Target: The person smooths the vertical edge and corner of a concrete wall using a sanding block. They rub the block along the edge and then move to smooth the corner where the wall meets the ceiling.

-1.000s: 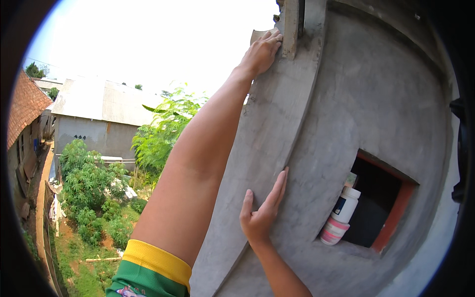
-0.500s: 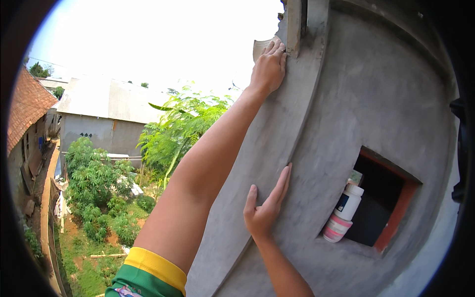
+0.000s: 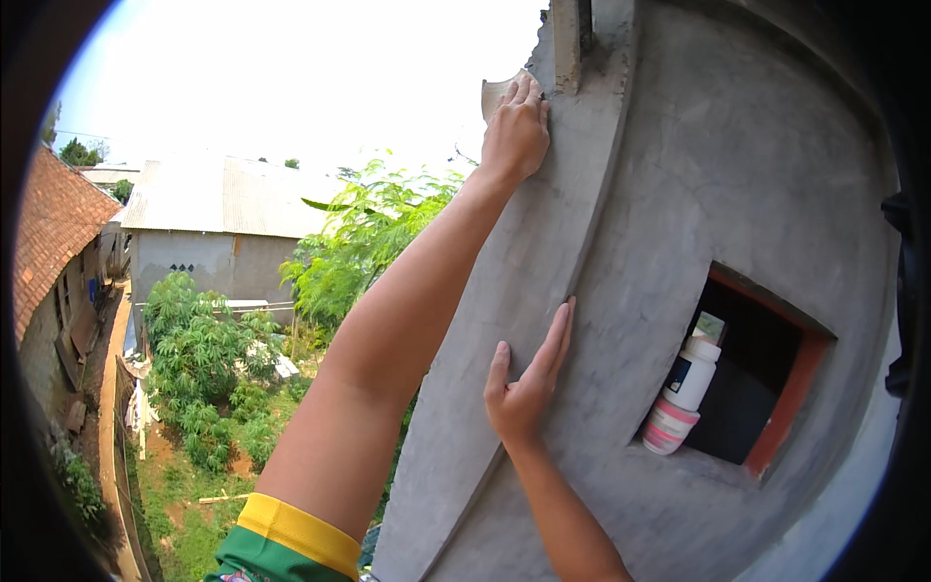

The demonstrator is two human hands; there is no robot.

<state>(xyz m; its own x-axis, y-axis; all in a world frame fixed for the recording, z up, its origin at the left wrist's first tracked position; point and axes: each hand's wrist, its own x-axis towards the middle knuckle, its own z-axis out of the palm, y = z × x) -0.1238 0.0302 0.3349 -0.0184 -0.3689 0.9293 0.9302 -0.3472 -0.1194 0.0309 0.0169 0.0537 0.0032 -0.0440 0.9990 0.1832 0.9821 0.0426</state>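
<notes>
A pale curved piece [image 3: 495, 95] shows at the left of the left hand's [image 3: 516, 136] closely set fingers; I cannot tell whether they clamp it. Lower right, the right hand [image 3: 529, 386], thumb spread, lies against the grey wall [image 3: 659, 213].

The left grip [image 3: 517, 131] has come lower against the grey concrete post [image 3: 566, 48] above and to its right: a second ago the fingers reached well up beside the post's foot, and now they end nearly level with it. The cream, curved, sheet-like piece [image 3: 497, 94] under those fingers has shifted down too. Below the left grip, the arm bends more at the elbow, and a strip of dark greenery [image 3: 391, 464] has opened between upper arm and wall. Left of the forearm, more of the bright green feathery tree [image 3: 354, 262] shows. Right of the right grip [image 3: 524, 403], more of the pale box [image 3: 711, 328] appears behind the white plastic bottle [image 3: 692, 376].
</notes>
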